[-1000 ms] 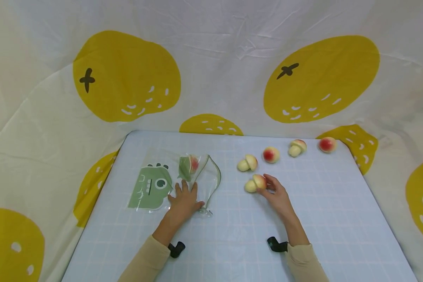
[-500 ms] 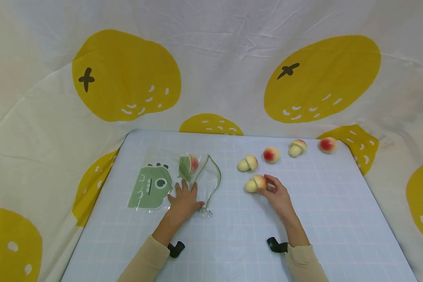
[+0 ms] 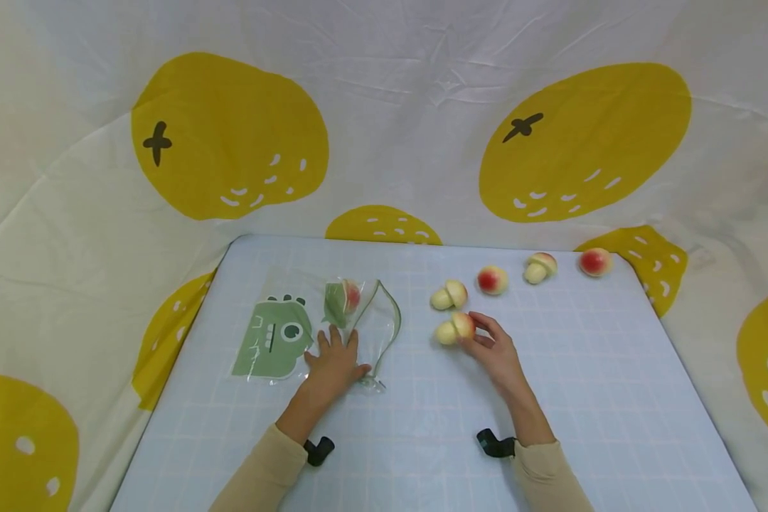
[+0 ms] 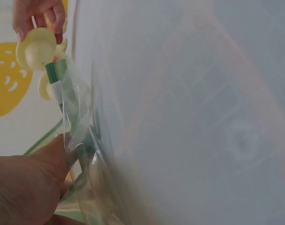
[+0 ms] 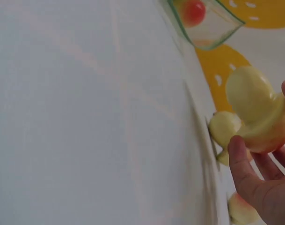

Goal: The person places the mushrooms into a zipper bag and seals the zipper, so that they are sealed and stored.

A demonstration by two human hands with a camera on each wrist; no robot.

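Note:
My left hand [image 3: 331, 373] lies with fingers spread on a clear plastic bag [image 3: 272, 345] printed with a green monster face. The bag's green-edged mouth stands open toward the right, and a red-and-cream piece [image 3: 353, 296] shows inside. In the left wrist view, my thumb [image 4: 58, 150] is at the bag's edge. My right hand [image 3: 498, 359] pinches a toy mushroom [image 3: 454, 329] by its reddish cap, the pale stem pointing left toward the bag. The right wrist view shows the mushroom [image 5: 252, 96] between thumb and fingers, apart from the table.
Behind the right hand lie another toy mushroom [image 3: 449, 295] and a red-and-cream round piece [image 3: 492, 281]. Farther right are a third mushroom [image 3: 540, 268] and a red round piece [image 3: 594, 262] near the table's back corner. A patterned cloth [image 3: 403, 142] hangs behind the pale checked table [image 3: 422, 441].
During the last half second my right hand has moved slightly left and away from me with the mushroom. The left hand and the bag have stayed in place.

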